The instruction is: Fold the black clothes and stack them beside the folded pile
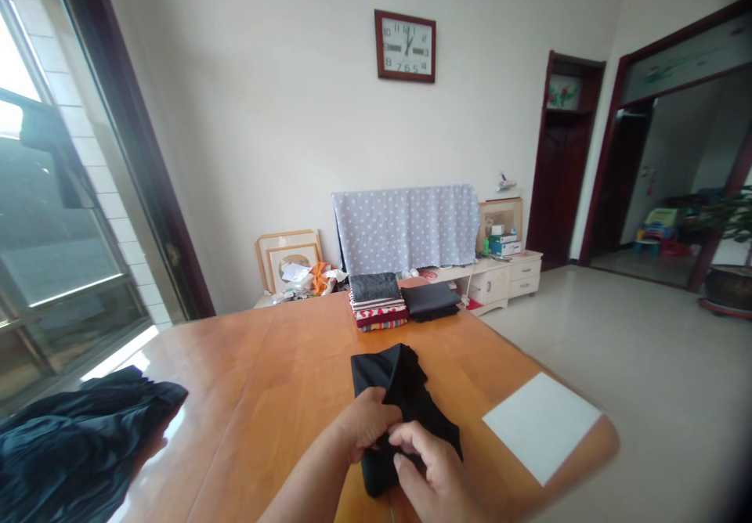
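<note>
A black garment [411, 374], partly folded, lies on the wooden table in front of me. Its far left edge is lifted into a raised fold. My left hand [370, 421] is closed on the cloth near its middle, with the fingertips curled into the fabric. Close beside it, my right hand [432, 468] has bent fingers gripping the lower part of the garment; its fingertips are partly hidden in the dark cloth. The garment's kind is hard to make out.
Dark crumpled clothes [70, 437] lie at the table's left. Beyond the garment stand a stack of folded clothes [379, 304] and folded dark cloth [432, 300]. A white sheet [544, 425] lies near the right edge of the wooden table [264, 398]. Behind is a low cabinet [499, 284].
</note>
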### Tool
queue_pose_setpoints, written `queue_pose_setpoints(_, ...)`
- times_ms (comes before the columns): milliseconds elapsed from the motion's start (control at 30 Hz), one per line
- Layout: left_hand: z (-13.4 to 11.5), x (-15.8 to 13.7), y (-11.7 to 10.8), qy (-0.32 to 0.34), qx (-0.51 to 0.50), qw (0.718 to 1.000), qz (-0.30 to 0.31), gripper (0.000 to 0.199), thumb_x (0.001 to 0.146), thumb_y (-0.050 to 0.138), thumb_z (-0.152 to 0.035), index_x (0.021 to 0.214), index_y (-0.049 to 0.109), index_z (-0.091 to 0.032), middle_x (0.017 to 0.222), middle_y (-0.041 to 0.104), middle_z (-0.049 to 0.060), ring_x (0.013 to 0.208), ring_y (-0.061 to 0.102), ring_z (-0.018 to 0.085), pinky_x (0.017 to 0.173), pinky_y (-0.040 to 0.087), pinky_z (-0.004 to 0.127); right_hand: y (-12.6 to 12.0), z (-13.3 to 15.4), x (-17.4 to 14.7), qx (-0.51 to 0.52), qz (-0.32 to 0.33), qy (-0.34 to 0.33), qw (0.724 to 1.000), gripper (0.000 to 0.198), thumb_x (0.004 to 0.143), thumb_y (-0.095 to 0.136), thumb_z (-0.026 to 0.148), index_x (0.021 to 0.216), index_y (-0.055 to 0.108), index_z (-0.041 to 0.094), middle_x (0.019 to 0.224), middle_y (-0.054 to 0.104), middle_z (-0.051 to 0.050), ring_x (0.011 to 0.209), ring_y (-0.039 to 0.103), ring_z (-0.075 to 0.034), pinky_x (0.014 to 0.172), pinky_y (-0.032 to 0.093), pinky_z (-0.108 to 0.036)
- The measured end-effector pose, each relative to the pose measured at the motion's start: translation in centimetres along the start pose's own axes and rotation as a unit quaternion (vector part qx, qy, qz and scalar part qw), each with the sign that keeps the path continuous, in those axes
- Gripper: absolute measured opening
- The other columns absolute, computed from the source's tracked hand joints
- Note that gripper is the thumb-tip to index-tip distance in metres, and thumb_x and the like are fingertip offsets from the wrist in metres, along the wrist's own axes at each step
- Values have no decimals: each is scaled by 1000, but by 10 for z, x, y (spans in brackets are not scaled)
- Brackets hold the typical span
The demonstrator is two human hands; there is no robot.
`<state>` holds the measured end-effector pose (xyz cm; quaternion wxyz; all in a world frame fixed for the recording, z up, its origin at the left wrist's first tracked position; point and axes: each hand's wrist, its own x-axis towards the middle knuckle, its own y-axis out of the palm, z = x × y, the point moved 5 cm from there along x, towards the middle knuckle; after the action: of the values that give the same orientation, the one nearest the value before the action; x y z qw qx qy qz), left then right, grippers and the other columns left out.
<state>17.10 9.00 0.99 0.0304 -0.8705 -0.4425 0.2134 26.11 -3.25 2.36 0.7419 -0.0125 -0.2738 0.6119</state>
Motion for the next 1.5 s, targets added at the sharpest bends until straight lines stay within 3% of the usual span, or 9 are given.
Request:
queue_pose_setpoints(200, -2, -10, -17, 39, -186, 981, 34, 24, 63, 62, -17, 87, 60, -18, 68, 67, 0, 58, 64, 16, 53, 48, 24, -10, -11, 0, 95, -69, 53, 992, 35, 96, 50, 48, 105, 68, 19, 101, 72, -10, 99, 67, -24, 88, 53, -32)
queue_pose_setpoints(333, -1, -36, -70, 55, -266, 962, -25, 31, 64, 65, -20, 95, 62, -17, 78, 71, 3, 66, 68, 17, 59, 51, 25, -23, -26, 5, 131, -115, 109, 979, 46, 91, 53, 60, 98, 68, 18, 100, 72, -11, 99, 67, -25, 88, 53, -34)
queue_pose_setpoints(500, 37, -78, -138, 23, -259, 957, -131, 32, 67, 67, -27, 98, 64, -20, 79, 72, 2, 70, 69, 20, 64, 53, 29, -32, -42, 10, 139, -129, 137, 972, 48, 87, 55, 64, 94, 67, 19, 97, 73, -10, 97, 69, -25, 86, 54, -34)
queue_pose_setpoints(633, 67, -101, -155, -1, -181, 969, -170, 32, 70, 64, -29, 100, 66, -19, 79, 73, 3, 72, 69, 21, 64, 51, 28, -29, -56, 28, 70, -109, 147, 981, 41, 88, 54, 56, 95, 67, 19, 93, 72, -8, 90, 69, -24, 79, 54, -34)
queue_pose_setpoints(733, 70, -106, -159, 15, -98, 978, -186, 36, 73, 61, -34, 105, 67, -19, 86, 75, 3, 79, 69, 22, 70, 51, 29, -27, -57, 53, -85, -85, 107, 987, 34, 87, 55, 39, 113, 66, 21, 113, 69, -8, 103, 65, -24, 90, 51, -36)
queue_pose_setpoints(867, 61, -100, -172, 30, 36, 968, -245, 41, 77, 61, -46, 108, 69, -20, 100, 75, 4, 100, 67, 25, 85, 49, 31, -11, -53, 89, -303, 4, 50, 952, 64, 77, 59, 20, 140, 54, 24, 147, 51, -10, 136, 44, -28, 110, 35, -40)
queue_pose_setpoints(1000, 53, -83, -181, 61, 146, 955, -251, 53, 76, 64, -59, 110, 70, -18, 108, 72, 9, 102, 65, 27, 87, 47, 32, 8, -51, 121, -360, 74, 12, 930, 50, 76, 58, 14, 123, 68, 27, 134, 61, -7, 129, 49, -26, 106, 35, -37)
queue_pose_setpoints(1233, 57, -56, -169, 113, 233, 944, -206, 34, 74, 69, -48, 98, 71, -23, 96, 73, 6, 89, 66, 25, 72, 44, 27, 29, -31, 187, -92, 11, 91, 992, 14, 77, 57, 21, 82, 70, 20, 85, 72, -3, 88, 61, -21, 81, 43, -29)
queue_pose_setpoints(1500, 79, -52, -192, 82, 208, 945, -237, 9, 77, 59, -29, 71, 60, -23, 71, 66, 0, 70, 62, 18, 58, 34, 24, 104, -17, 237, 58, 16, 176, 983, 9, 78, 55, 27, 77, 59, 19, 61, 57, 3, 58, 54, -14, 54, 41, -23)
